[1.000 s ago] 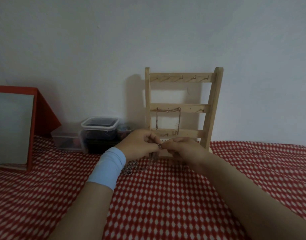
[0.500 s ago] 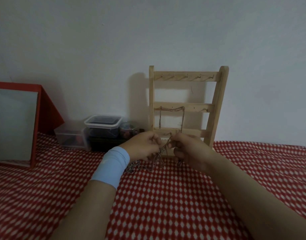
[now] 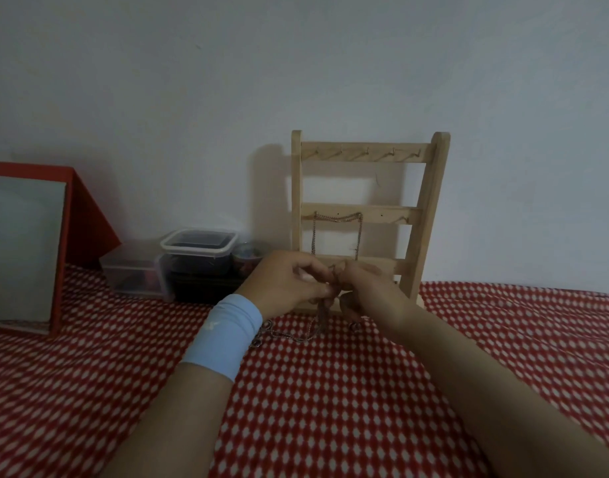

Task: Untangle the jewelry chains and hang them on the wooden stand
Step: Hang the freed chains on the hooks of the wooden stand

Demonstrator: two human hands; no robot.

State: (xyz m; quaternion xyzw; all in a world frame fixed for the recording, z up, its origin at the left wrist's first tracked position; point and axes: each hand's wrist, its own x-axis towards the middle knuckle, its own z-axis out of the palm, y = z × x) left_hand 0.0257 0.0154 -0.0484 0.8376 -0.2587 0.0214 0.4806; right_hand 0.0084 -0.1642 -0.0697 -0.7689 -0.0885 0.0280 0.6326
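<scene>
A wooden stand (image 3: 423, 215) with three peg rails leans against the wall at the back centre. One thin chain (image 3: 337, 219) hangs across two pegs of its middle rail. Just in front of the stand's base, my left hand (image 3: 289, 284) and my right hand (image 3: 368, 288) meet fingertip to fingertip and both pinch a tangled bunch of chains (image 3: 322, 312). The bunch hangs down between the hands, and its loose end trails left along the cloth under my left wrist, which wears a light blue band.
A red and white patterned cloth (image 3: 330, 391) covers the surface. A red-framed mirror (image 3: 24, 250) stands at the far left. Clear plastic boxes (image 3: 196, 243) and a small jar (image 3: 249, 257) sit against the wall, left of the stand.
My hands have drawn closer together around the chains and stay in front of the stand's base. The view has shifted slightly.
</scene>
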